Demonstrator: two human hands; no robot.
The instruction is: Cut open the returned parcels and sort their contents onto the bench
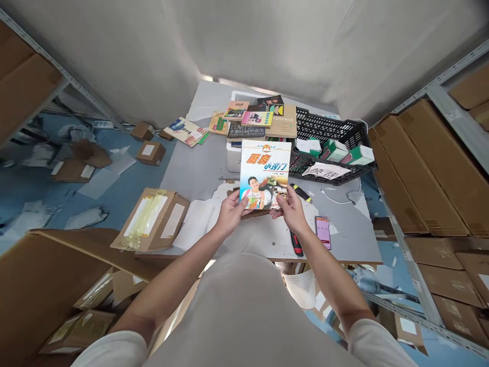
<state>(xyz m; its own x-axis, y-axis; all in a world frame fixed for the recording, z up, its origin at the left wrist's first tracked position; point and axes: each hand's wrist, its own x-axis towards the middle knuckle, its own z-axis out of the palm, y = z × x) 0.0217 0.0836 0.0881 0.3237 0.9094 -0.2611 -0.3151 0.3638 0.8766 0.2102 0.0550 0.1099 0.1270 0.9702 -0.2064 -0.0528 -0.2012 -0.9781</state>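
A book (265, 173) with a white and blue cover, a smiling figure and pots printed on it is held up over the table, cover facing me. My left hand (232, 210) grips its lower left corner, thumb on the front. On the lower right corner, my right hand (291, 208) has its thumb on the cover and fingers behind. Beyond the book, several other books (246, 131) are piled on a white box (234, 159). Below my right hand lies a red and black tool (296, 244), partly hidden by my forearm. A yellow and black cutter (300, 193) lies just behind that hand.
A black plastic crate (324, 125) with small boxes stands at the back right. A phone (323, 233) lies near the table's right front. At the left edge are a taped carton (151, 220) and loose books (186, 131). Shelves of cartons (420, 163) flank the right side.
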